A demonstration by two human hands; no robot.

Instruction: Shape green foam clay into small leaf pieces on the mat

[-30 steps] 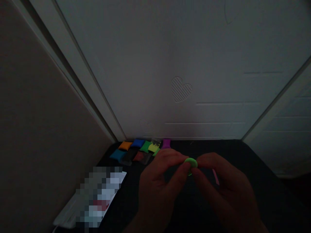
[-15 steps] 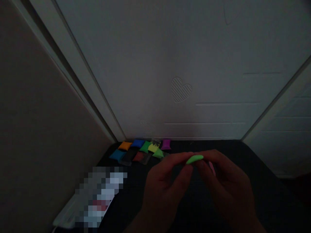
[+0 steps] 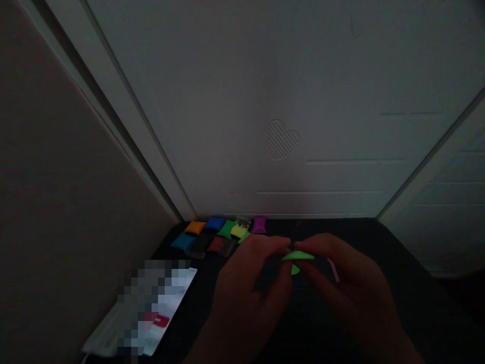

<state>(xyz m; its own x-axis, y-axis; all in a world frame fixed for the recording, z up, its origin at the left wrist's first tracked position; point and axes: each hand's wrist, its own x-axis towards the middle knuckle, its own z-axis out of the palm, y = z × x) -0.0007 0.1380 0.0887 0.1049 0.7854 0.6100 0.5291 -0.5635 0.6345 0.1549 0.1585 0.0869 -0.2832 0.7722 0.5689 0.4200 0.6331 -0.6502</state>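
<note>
Between my two hands is a thin, flattened piece of light green modelling clay [image 3: 299, 255], slightly curved along its top. My left hand [image 3: 252, 288] pinches its left end between thumb and fingers. At the other end my right hand [image 3: 346, 283] pinches it the same way, thumb below and fingers above. A smaller light green bit [image 3: 295, 269] shows just under the thumbs; whether it joins the held piece I cannot tell. Behind my right fingers a pink strip [image 3: 333, 269] is partly hidden.
Small packets in several colours lie at the back left of the dark table [image 3: 322, 230], among them an orange packet [image 3: 195, 227] and a purple packet [image 3: 259, 225]. A shiny, partly blurred pouch [image 3: 170, 308] lies at the left edge. A white panel [image 3: 227, 101] rises behind.
My left hand has shifted a little left and covers more of the light green packet. The held clay has tilted flatter, and a second green bit now shows beneath it.
</note>
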